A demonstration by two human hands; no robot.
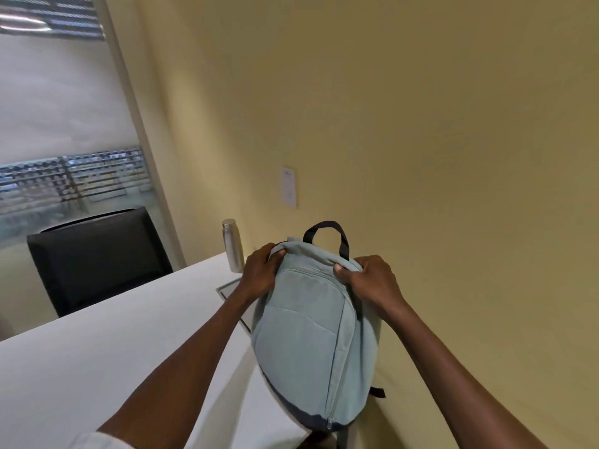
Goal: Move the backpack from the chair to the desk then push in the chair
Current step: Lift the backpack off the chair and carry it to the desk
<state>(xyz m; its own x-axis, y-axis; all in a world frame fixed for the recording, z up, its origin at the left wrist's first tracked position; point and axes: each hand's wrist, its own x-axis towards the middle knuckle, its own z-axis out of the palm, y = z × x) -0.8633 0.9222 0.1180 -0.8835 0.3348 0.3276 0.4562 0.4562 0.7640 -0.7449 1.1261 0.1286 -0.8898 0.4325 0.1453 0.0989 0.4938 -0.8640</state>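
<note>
Head view: both hands are gripping the pale blue backpack (311,328) by its top — left hand (261,267) and right hand (372,277) closed on the fabric (dark handle free). It is standing at the white desk (113,351) edge; beyond are sitting a steel bottle (232,245) and a black chair (97,257).

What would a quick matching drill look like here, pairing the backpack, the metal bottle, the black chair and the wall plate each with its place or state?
Things:
1. backpack
2. metal bottle
3. black chair
4. wall plate

Places or states:
A. at the far side of the desk, below the window
B. fixed to the yellow wall
C. gripped at its top by the left hand and right hand
D. upright on the desk by the wall

Pairs: 1-C, 2-D, 3-A, 4-B
</note>
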